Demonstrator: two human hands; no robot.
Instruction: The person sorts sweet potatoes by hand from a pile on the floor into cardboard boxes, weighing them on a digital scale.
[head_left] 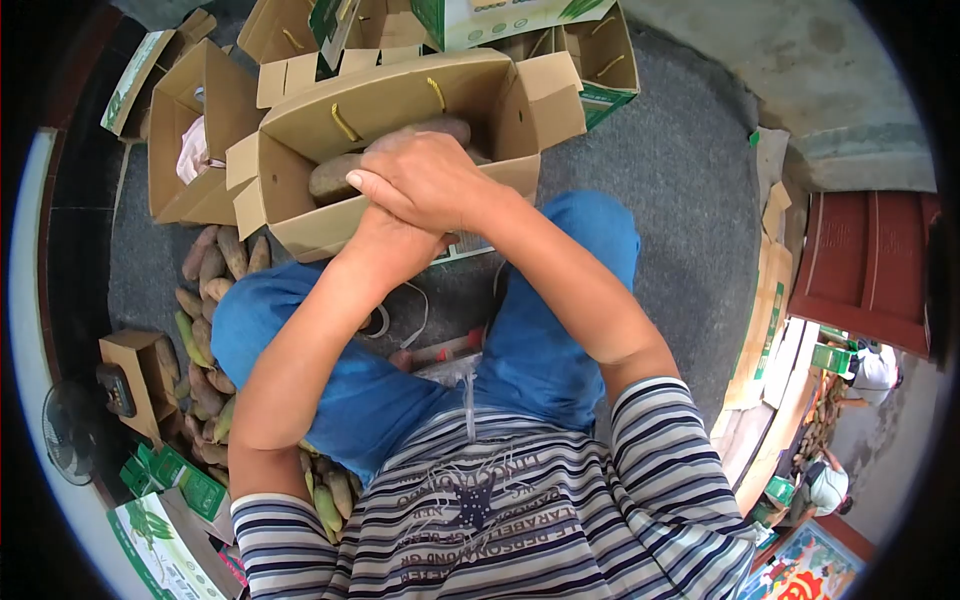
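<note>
Person sitting, both arms reaching into open cardboard box (300, 235) ahead of knees. Right hand (425, 180) lying over left hand (385, 235), fingers curling loosely; hold not discernible. Brown tubers (335, 175) lying inside box beneath hands. Further tubers piling on floor (215, 265) at left.

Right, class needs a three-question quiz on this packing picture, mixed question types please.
1. True or false: the open brown cardboard box holds long brown root vegetables.
2. Which hand lies on top at the box edge: A left, B right?
3. What lies heaped on the grey floor beside the person's left knee?

Key: 1 true. 2 B, the right hand covers the left hand. 3 A pile of brown roots.
</note>
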